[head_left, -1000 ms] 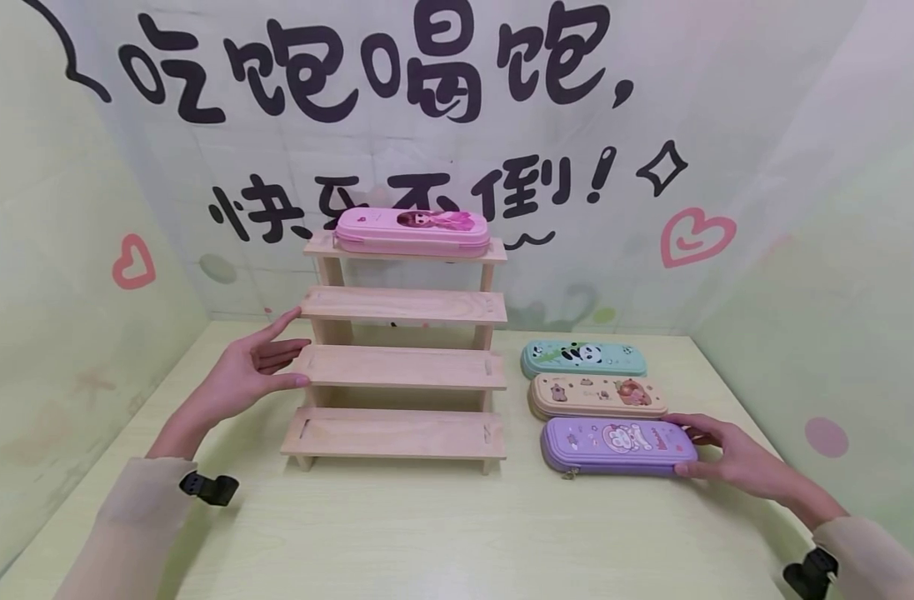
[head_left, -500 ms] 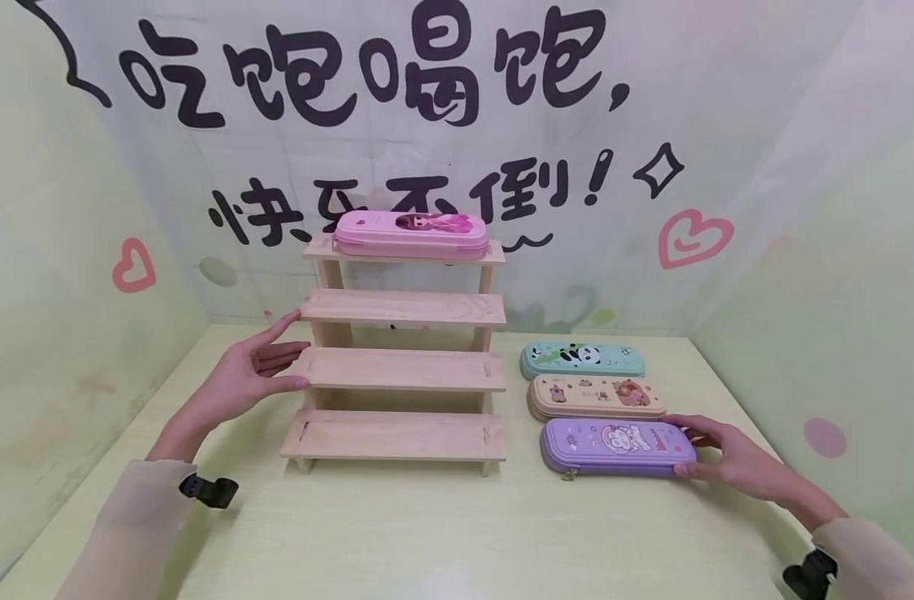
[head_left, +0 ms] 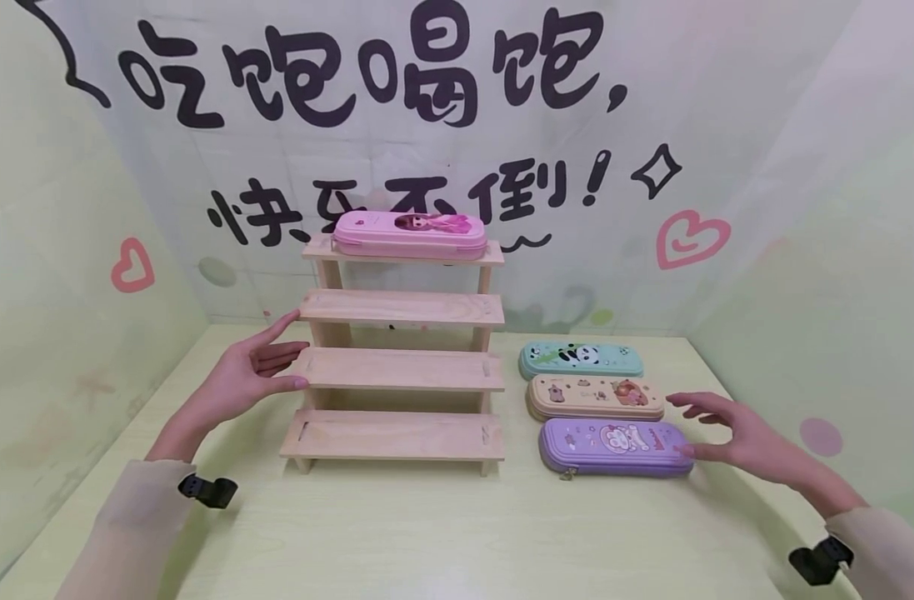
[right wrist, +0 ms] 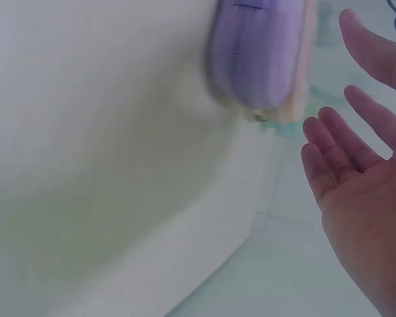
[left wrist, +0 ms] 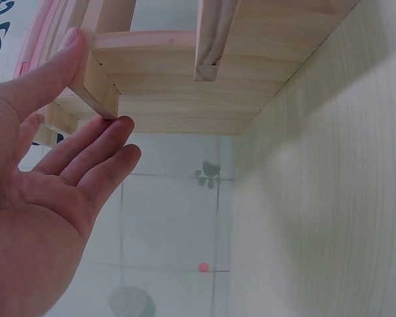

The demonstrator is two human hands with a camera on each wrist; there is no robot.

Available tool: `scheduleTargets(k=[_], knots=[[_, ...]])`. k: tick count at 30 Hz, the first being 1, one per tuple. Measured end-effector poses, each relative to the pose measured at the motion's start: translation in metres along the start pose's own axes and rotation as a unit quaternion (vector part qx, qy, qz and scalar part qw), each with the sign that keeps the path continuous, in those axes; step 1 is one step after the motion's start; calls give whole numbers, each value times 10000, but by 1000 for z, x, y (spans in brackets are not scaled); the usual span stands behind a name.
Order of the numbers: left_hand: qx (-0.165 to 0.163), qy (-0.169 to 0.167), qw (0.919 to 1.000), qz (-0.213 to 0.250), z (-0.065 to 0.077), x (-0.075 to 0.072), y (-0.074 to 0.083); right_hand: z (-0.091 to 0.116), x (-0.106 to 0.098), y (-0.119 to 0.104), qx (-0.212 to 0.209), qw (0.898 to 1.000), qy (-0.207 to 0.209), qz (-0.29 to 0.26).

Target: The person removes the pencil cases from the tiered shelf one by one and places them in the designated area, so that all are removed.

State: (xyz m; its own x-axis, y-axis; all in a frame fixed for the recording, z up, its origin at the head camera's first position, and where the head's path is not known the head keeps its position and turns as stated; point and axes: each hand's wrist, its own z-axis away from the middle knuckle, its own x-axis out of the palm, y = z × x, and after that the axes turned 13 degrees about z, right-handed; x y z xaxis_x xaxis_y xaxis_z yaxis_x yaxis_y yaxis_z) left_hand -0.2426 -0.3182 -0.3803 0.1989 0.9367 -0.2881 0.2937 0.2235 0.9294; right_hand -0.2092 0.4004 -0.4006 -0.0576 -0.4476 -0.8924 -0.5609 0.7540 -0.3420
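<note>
My left hand (head_left: 235, 379) touches the left edge of a stepped wooden shelf (head_left: 404, 367), thumb and index finger at different tiers. In the left wrist view, loosely extended fingers (left wrist: 96, 155) meet the wood. On the right, my right hand (head_left: 752, 442) hovers with parted fingers just past the right end of a purple zippered pencil case (head_left: 614, 448). The right wrist view has a gap between that palm (right wrist: 376, 191) and the purple case's end. Behind it lie a beige pencil case (head_left: 587, 398) and a teal panda pencil case (head_left: 576, 360).
A pink pencil case (head_left: 412, 240) lies on the top tier of the shelf. The three lower tiers show bare wood. A pale table (head_left: 427, 533) carries everything, with printed cloth walls (head_left: 801, 292) at the back and sides.
My right hand has let go of the end of the purple pencil case and moved up and slightly right. The left hand has stayed at the shelf.
</note>
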Motion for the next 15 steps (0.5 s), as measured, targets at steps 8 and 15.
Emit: scheduleTargets(k=[8,15], knots=[[-66,40,10000,38,1,-1,0,-34,-16,-26,-74,9998,31,173],[-23,13,10000,65,0,0,0,-67,-16,-51,-88,9998,39,184]])
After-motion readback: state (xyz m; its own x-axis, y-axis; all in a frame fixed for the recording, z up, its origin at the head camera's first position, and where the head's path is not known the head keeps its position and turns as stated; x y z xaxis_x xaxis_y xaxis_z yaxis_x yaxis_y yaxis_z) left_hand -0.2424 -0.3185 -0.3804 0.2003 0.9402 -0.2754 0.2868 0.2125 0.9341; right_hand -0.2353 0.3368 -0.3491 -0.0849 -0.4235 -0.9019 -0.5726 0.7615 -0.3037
